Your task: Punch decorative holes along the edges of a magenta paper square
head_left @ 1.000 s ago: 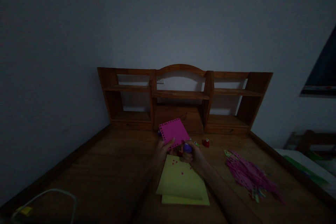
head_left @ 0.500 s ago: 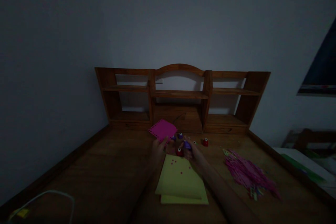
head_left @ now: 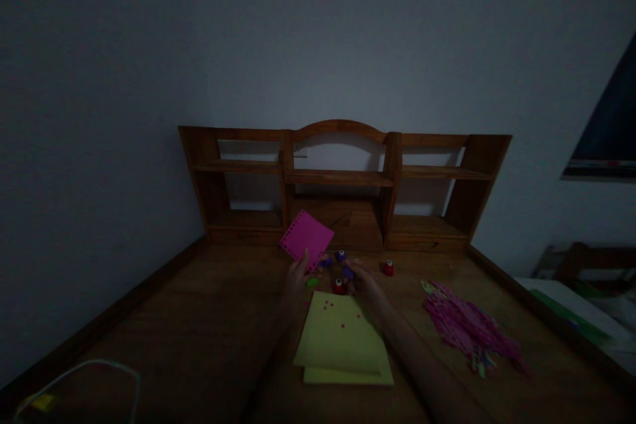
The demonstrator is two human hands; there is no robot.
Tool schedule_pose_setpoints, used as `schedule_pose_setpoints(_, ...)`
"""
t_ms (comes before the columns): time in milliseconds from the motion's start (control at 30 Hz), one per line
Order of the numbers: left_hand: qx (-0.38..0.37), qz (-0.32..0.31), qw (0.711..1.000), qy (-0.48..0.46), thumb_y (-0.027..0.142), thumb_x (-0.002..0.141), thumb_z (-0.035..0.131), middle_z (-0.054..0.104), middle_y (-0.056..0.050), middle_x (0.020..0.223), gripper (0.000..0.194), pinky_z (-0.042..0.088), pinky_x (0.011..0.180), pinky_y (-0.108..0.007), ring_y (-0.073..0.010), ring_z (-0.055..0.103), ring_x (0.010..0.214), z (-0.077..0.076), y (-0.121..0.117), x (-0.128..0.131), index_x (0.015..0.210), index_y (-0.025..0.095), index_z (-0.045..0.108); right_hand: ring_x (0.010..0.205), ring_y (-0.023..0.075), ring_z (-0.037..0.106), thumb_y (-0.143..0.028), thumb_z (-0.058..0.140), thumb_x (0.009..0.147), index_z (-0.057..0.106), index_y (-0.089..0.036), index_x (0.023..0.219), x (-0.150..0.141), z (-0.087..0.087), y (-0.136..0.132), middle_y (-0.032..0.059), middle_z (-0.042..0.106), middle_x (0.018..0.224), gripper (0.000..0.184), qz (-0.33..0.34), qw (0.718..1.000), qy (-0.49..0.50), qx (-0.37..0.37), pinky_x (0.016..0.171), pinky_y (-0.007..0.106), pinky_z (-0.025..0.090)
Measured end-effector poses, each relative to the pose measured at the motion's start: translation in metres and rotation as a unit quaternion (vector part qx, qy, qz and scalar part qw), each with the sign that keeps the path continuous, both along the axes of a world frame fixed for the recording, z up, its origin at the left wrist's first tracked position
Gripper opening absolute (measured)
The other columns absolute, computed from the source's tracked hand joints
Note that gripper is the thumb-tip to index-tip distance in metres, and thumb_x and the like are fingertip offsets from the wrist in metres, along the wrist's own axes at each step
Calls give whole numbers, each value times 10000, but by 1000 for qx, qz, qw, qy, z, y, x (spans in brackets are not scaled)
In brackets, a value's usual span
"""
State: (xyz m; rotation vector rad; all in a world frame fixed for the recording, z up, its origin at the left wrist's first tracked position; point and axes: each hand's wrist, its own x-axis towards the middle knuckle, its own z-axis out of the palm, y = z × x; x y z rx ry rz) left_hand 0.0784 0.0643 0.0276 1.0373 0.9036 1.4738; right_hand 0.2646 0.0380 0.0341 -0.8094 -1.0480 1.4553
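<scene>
My left hand (head_left: 297, 276) pinches the lower corner of a pink square sheet (head_left: 306, 236) with punched holes along its edges, holding it tilted above the wooden desk (head_left: 199, 324). My right hand (head_left: 366, 281) reaches forward over a cluster of small craft punches: purple ones (head_left: 340, 256), a red one (head_left: 338, 287) and a green one (head_left: 312, 282). The light is too dim to see whether its fingers are closed or holding anything. Just below both hands lies a stack of yellow sheets (head_left: 342, 344) dotted with tiny pink punched bits.
Another red punch (head_left: 388, 268) stands to the right of the cluster. A heap of pink paper strips (head_left: 467, 328) lies at the right. A wooden shelf unit (head_left: 342, 179) lines the back of the desk. A white cable (head_left: 79, 377) curls at the near left corner.
My left hand lowered the pink sheet, then raised it again further left. My right hand held a purple punch earlier; it now reaches lower among the punches on the desk.
</scene>
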Motion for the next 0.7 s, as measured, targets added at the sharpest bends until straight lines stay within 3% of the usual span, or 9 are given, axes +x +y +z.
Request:
schedule_pose_setpoints(200, -15, -39, 999, -12, 627, 739, 619, 724, -151, 927, 561, 537, 604, -330, -199, 645, 631, 10, -7, 3, 954, 112, 675, 522, 109, 550, -417, 766, 684, 643, -182, 878, 2, -8, 6, 36, 689, 790, 329, -32, 999, 10, -28, 500, 230, 440)
schedule_pose_setpoints(467, -15, -49, 999, -10, 645, 718, 634, 720, -172, 899, 590, 528, 570, -330, -197, 633, 592, 8, -5, 2, 936, 99, 671, 596, 128, 606, -402, 802, 655, 675, -184, 978, 3, -10, 7, 31, 688, 824, 409, -85, 996, -12, 13, 600, 269, 510)
schedule_pose_setpoints(600, -5, -53, 999, -10, 633, 724, 638, 720, -172, 927, 586, 528, 562, -325, -194, 632, 592, 7, -4, 1, 976, 105, 661, 654, 165, 629, -401, 809, 631, 652, -200, 1034, 7, -6, 8, 37, 687, 873, 477, -160, 986, -42, 35, 587, 283, 515)
schedule_pose_setpoints(700, -8, -54, 998, -11, 633, 734, 628, 719, -174, 931, 582, 528, 557, -321, -189, 629, 585, 7, -4, 1, 976, 104, 656, 651, 178, 623, -390, 819, 603, 617, -203, 951, 11, -10, 14, 33, 674, 817, 443, -214, 973, -73, 54, 545, 276, 498)
